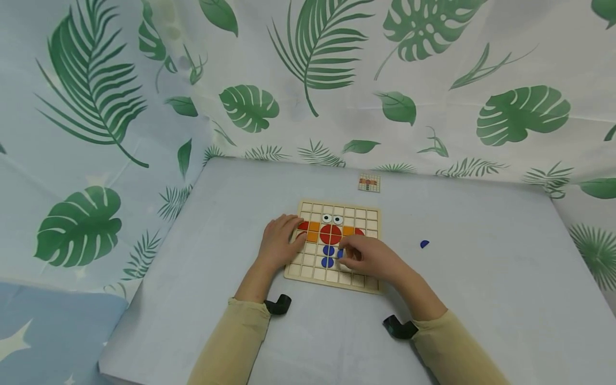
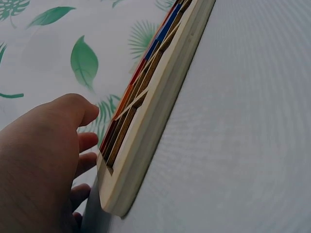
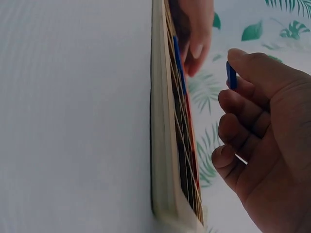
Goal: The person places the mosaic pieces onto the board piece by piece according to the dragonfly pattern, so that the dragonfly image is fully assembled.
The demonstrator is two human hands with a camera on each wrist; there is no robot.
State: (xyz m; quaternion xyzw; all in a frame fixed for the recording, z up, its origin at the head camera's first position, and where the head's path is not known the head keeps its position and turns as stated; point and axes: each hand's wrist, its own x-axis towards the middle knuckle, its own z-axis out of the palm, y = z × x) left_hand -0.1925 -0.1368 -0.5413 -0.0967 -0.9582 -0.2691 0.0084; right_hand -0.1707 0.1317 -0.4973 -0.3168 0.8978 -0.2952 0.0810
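Note:
A wooden grid board [image 1: 310, 272] lies on the table with colored pieces in its cells. Two eye pieces [image 1: 332, 219] sit above a red circle [image 1: 330, 234], with orange squares [image 1: 313, 231] and red pieces out to both sides. Below the circle are blue rounded pieces [image 1: 328, 256]. Over the right part of the board, my right hand [image 1: 370, 258] pinches a small blue piece [image 3: 232, 75] between thumb and index finger. My left hand [image 1: 280, 241] is at the board's left edge, its relaxed fingers by the red pieces there.
A loose blue half-circle [image 1: 424, 244] lies on the table right of the board. Behind the board is a small pattern card [image 1: 369, 182]. Leaf-printed cloth [image 1: 332, 107] hangs along the back and left of the white table [image 1: 481, 278].

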